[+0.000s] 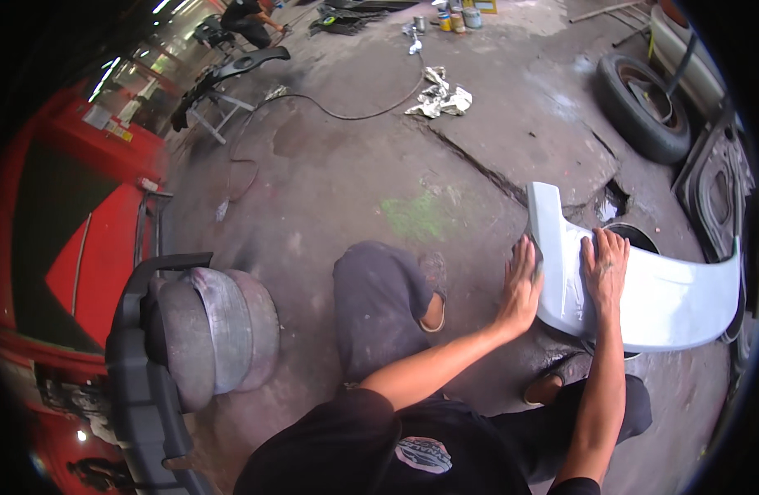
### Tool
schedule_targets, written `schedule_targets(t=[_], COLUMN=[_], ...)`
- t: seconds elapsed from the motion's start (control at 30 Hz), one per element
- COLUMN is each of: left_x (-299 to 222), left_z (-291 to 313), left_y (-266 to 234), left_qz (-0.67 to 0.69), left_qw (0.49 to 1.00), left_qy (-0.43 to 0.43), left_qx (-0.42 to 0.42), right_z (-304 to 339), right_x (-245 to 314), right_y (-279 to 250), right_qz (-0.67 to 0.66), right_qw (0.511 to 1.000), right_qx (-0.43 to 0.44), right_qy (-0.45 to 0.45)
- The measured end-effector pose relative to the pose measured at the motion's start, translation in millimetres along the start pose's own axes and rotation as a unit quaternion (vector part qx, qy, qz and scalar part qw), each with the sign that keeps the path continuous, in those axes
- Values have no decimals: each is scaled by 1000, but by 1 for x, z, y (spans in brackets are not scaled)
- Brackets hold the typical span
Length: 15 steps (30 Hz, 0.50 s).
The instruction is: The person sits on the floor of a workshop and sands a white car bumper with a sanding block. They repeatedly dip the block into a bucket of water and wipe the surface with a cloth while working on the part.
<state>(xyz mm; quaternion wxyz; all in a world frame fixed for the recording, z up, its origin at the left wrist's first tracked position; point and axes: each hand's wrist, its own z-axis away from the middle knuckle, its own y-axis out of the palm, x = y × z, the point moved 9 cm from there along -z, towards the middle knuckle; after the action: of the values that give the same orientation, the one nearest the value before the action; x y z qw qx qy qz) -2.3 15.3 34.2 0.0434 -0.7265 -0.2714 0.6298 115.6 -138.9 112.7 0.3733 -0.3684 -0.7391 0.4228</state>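
Observation:
A light grey, curved car body panel (676, 301) lies at my right, its narrow end pointing away from me. Shiny, wet-looking whitish streaks run down its left part. My right hand (607, 268) rests flat on its upper face, fingers stretched out; whether anything thin lies beneath the palm is hidden. Along the panel's left edge, my left hand (521, 285) touches it with straight fingers and appears to hold nothing. Behind and partly under the panel shows the dark round rim of a container (631, 237).
Stacked worn tyres (222, 330) and a black bumper (140, 396) stand left, beside a red vehicle (74, 231). A loose tyre (643, 107) lies far right. A hose (338, 115), crumpled foil-like sheet (439, 95) and paint cans (458, 18) are ahead; a person (247, 21) works far left.

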Motion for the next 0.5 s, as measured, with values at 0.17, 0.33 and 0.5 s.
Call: schedule_targets(t=[0.17,0.33,0.5], left_x=[-3,-15,7], left_z=[-3,45,-1], left_y=[15,20,7], left_qz=[-27,10,27], left_qw=[998,1000,994], left_qy=[-42,3,-106], left_qx=[-28,3,-18], right_z=[-5,-3,-7], right_x=[-18,-21,-28], right_y=[10,18,20], right_qz=[-2,12,14], right_qw=[1000,999,1000], right_qx=[2,-8,11], right_qy=[-18,-31,-17])
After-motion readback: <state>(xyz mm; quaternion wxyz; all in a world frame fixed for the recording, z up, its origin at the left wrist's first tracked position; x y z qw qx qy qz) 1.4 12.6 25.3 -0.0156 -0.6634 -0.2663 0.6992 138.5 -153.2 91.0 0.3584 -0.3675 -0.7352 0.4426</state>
